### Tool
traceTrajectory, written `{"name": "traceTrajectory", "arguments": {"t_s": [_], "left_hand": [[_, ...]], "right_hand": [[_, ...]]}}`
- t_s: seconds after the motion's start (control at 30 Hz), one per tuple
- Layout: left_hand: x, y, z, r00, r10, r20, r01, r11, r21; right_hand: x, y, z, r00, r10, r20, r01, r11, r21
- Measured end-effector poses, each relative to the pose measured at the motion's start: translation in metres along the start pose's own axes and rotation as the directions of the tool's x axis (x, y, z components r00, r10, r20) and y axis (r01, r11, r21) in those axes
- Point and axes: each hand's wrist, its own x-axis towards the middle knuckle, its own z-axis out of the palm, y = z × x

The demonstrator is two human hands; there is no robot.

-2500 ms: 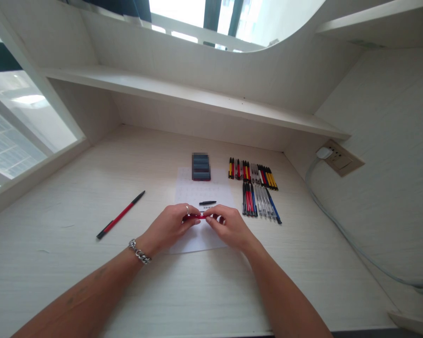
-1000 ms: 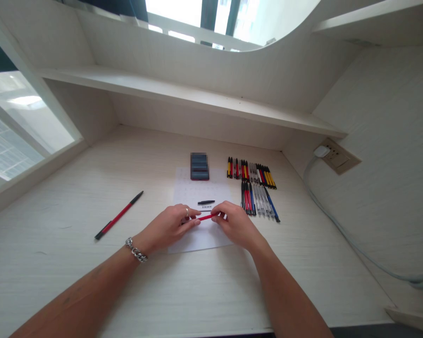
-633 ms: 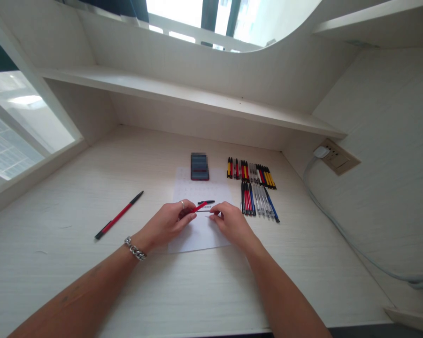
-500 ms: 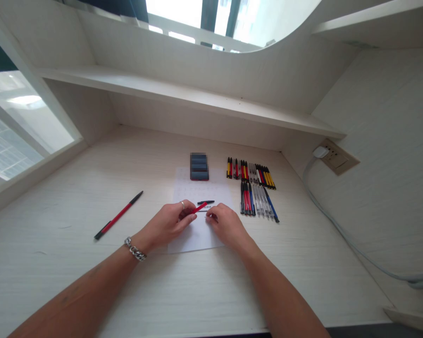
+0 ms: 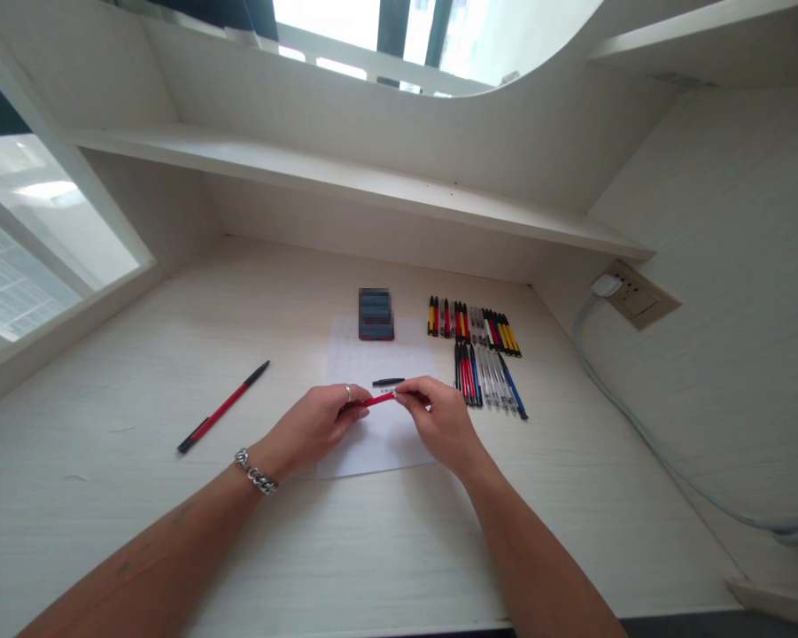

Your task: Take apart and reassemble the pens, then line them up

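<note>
My left hand (image 5: 329, 415), with a ring and a chain bracelet, pinches a red pen barrel (image 5: 378, 400) slanting up to the right over the sheet of paper (image 5: 368, 447). The thumb and forefinger of my right hand (image 5: 438, 418) are closed at the barrel's right end. A tiny pale bit shows at those fingertips, too small to name. Just beyond the barrel lies a short black pen part (image 5: 389, 382) on the paper. Printed marks beside it are partly covered by my right hand.
A large red and black pen (image 5: 224, 406) lies to the left. Several pens stand in an upper row (image 5: 475, 323) and a lower row (image 5: 488, 379) at the right. A phone-like dark device (image 5: 375, 314) lies at the paper's top. A shelf (image 5: 345, 182) overhangs the back; a cable (image 5: 611, 387) runs along the right wall.
My right hand has moved up to meet the red barrel's right end, from just below it. The barrel has tipped flatter. A thin dark stick seen on the paper is now hidden.
</note>
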Motion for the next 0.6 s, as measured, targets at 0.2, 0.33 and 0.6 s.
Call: {"name": "traceTrajectory", "arguments": {"t_s": [0.2, 0.33, 0.6], "left_hand": [[0.0, 0.0, 0.001, 1.0, 0.02, -0.004, -0.02, 1.0, -0.008], [0.0, 0.0, 0.002, 1.0, 0.023, 0.007, -0.023, 0.999, -0.031], [0.001, 0.005, -0.004, 0.996, -0.067, -0.057, 0.059, 0.99, -0.131]], "right_hand": [[-0.001, -0.001, 0.001, 0.999, -0.012, 0.05, 0.011, 1.0, 0.013], [0.0, -0.002, 0.0, 0.998, -0.003, 0.069, -0.002, 0.997, 0.077], [0.011, 0.028, -0.012, 0.99, 0.141, 0.009, -0.136, 0.965, -0.223]]}}
